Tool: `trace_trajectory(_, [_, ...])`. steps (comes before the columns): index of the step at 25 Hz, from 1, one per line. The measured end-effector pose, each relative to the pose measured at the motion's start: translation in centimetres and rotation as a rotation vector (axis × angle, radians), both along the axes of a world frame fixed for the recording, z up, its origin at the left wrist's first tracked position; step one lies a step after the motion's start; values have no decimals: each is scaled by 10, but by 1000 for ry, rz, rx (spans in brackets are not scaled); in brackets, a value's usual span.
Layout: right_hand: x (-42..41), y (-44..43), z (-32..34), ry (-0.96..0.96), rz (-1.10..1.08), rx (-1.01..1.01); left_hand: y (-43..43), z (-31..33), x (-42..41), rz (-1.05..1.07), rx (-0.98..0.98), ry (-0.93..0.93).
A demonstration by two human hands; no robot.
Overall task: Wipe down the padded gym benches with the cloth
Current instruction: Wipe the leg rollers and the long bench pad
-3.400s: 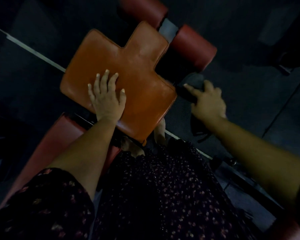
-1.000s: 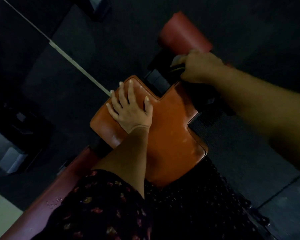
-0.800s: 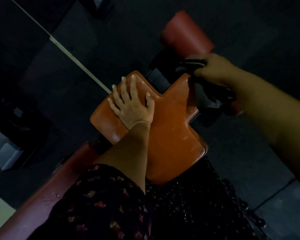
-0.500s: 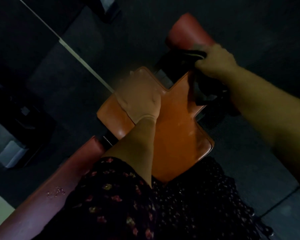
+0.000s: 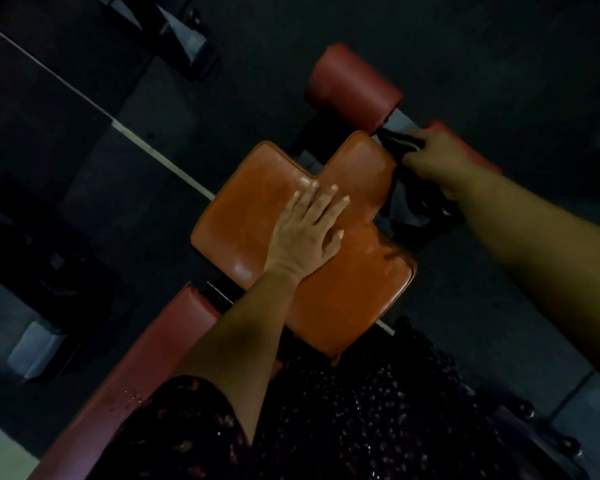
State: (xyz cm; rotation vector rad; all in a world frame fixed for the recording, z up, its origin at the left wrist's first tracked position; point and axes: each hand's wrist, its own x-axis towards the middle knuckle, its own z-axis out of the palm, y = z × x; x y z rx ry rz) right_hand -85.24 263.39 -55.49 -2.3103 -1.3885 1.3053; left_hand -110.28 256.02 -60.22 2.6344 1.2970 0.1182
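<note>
The bench (image 5: 146, 368) had a long maroon pad and a glossy, T-shaped orange seat pad (image 5: 347, 292), beside a cylindrical red roller (image 5: 352, 86). The left hand (image 5: 309, 233) lay flat on the seat pad, fingers relaxed. The right hand (image 5: 437, 161) clutched the dark crumpled cloth (image 5: 409, 206) at its edge.

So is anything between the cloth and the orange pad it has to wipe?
Only the left hand, lying flat on the pad at its middle. The right hand grips the cloth right at the pad's far edge, with nothing else visible between; the patch under the left hand is covered.
</note>
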Motion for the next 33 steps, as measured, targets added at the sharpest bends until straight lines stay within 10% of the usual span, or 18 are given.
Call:
trace_trajectory(6, [-12, -12, -3, -233, 114, 47, 4, 5, -1, 27, 47, 40])
trace_trajectory(12, [-13, -38, -2, 215, -565, -45, -2, 19, 5, -49, 239, -69])
trace_trajectory(21, [-34, -75, 26, 166, -217, -397, 0, 9, 7, -97, 96, 204])
trace_trajectory(26, [-27, -57, 11, 265, -583, -241, -1, 11, 10, -139, -2, 265])
trace_trajectory(33, [-24, -89, 33, 52, 84, -300, -4, 20, 17, -151, -62, 433])
